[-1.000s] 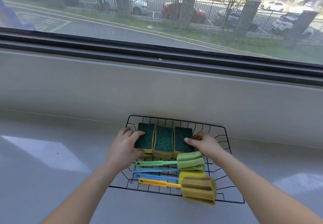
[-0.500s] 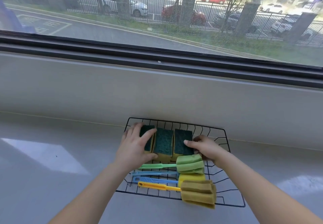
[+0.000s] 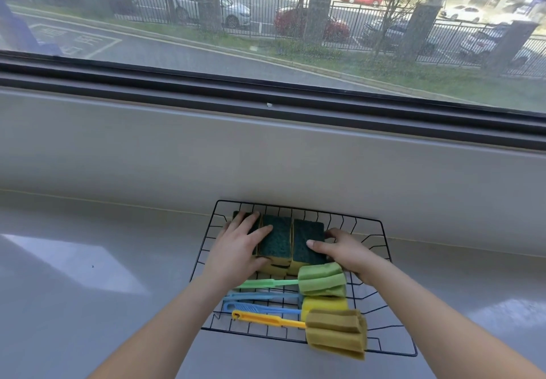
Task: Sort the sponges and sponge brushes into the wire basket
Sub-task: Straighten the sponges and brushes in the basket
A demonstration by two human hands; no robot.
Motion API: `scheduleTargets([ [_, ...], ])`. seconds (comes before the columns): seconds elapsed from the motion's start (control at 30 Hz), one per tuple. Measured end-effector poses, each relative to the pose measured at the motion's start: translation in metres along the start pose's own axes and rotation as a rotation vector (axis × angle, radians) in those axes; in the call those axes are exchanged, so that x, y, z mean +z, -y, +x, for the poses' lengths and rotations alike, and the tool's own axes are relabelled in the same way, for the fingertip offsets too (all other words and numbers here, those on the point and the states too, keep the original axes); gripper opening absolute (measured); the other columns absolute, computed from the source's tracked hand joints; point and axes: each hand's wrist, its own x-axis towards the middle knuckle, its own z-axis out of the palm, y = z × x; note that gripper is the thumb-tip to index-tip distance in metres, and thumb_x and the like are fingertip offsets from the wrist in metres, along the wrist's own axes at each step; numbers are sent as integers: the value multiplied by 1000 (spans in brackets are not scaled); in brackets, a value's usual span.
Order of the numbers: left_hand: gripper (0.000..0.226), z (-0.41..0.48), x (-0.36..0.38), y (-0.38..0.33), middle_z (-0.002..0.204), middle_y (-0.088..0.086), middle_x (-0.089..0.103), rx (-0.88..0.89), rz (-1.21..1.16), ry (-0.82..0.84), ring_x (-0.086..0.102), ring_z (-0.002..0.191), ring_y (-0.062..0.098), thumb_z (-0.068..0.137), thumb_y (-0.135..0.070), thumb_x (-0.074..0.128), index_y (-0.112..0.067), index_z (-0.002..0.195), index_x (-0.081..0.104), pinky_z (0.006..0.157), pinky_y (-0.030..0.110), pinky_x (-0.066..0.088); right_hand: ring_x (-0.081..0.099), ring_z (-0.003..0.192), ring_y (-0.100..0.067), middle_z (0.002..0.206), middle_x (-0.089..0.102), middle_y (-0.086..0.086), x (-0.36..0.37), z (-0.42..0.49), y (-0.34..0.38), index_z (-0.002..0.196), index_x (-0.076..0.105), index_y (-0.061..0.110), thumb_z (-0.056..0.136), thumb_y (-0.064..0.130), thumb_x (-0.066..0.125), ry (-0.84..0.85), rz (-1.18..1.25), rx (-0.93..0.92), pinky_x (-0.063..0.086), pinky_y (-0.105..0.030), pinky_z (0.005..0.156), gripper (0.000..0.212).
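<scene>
A black wire basket [image 3: 372, 232] sits on the grey counter against the wall. Three green-topped yellow sponges stand side by side at its back: left [image 3: 240, 215], middle [image 3: 277, 239], right [image 3: 307, 235]. My left hand [image 3: 239, 248] lies flat over the left and middle sponges, fingers spread. My right hand [image 3: 344, 250] presses the right sponge's side, thumb on its top. In front lie sponge brushes: a green one [image 3: 320, 279], two blue-handled ones [image 3: 263, 307] with a yellow head [image 3: 323, 303], and an orange-handled one [image 3: 336, 334] whose head overhangs the front rim.
The grey counter [image 3: 88, 290] stretches left and right of the basket. A low grey wall rises behind it, topped by a dark window frame [image 3: 266, 89]. Outside are a road, a fence and parked cars.
My left hand has slid further over the left and middle sponges, covering most of the left one. My right hand stays at the right sponge. The view has shifted slightly.
</scene>
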Motion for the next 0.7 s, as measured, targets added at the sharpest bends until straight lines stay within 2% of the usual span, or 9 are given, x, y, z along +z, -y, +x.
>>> scheduleTargets([
  [0.1, 75, 1, -1, 5, 161, -3, 23, 12, -15, 27, 11, 150, 25, 81, -54, 67, -42, 147, 33, 119, 47, 22, 64, 95, -12, 104, 62, 7, 0, 2, 1, 139, 48, 15, 80, 57, 76, 0, -2, 4, 56, -32, 83, 78],
  [0.17, 76, 1, -2, 8, 162, -4, 20, 27, -16, 44, 9, 150, 24, 81, -53, 67, -42, 147, 31, 120, 47, 21, 65, 100, -17, 117, 64, -1, 0, 3, 1, 139, 47, 14, 79, 57, 76, -9, -20, 2, 57, -40, 93, 79],
  [0.23, 78, 0, -2, 10, 162, -4, 19, 35, -11, 50, 9, 150, 24, 81, -52, 69, -41, 148, 30, 120, 47, 21, 66, 104, -20, 127, 63, -6, 1, 4, 2, 141, 47, 15, 79, 57, 76, -21, -29, -3, 56, -41, 95, 81],
  [0.3, 84, 0, -3, 9, 162, -4, 19, 42, 10, 56, 10, 150, 25, 77, -54, 71, -41, 148, 29, 119, 47, 23, 66, 102, -18, 126, 64, -6, 4, 4, 3, 141, 46, 14, 78, 56, 77, -22, -27, 0, 57, -36, 87, 82],
  [0.4, 89, 0, -4, 7, 161, -2, 22, 43, 26, 58, 14, 149, 28, 71, -55, 76, -39, 146, 30, 116, 49, 29, 65, 94, -11, 108, 63, 5, 2, 4, 5, 139, 47, 15, 77, 57, 79, -1, -19, 7, 53, -24, 69, 81],
  [0.43, 88, 1, -4, 6, 159, -2, 25, 43, 33, 48, 17, 148, 29, 71, -54, 76, -38, 145, 32, 115, 49, 31, 64, 94, -10, 106, 62, 6, 2, 4, 6, 139, 47, 15, 77, 57, 79, 2, -27, 5, 51, -23, 67, 82],
  [0.53, 83, -1, -2, 4, 157, 0, 31, 48, 50, 16, 22, 147, 30, 72, -51, 75, -36, 144, 35, 112, 50, 36, 66, 103, -19, 121, 62, -5, 2, 7, 4, 138, 47, 14, 75, 57, 80, -19, -42, -1, 57, -33, 82, 83],
  [0.6, 83, -4, 1, 5, 158, 1, 28, 48, 41, 15, 19, 148, 30, 74, -49, 74, -37, 145, 32, 113, 52, 36, 65, 107, -23, 127, 62, -9, 4, 7, 2, 139, 47, 14, 75, 57, 80, -27, -38, -9, 57, -41, 94, 84],
  [0.7, 90, -6, 1, 8, 160, 1, 22, 60, 47, 18, 13, 149, 30, 74, -48, 75, -38, 148, 25, 117, 52, 28, 66, 107, -23, 127, 63, -10, 2, 7, 2, 139, 47, 14, 75, 58, 80, -7, -21, -13, 56, -45, 97, 84],
])
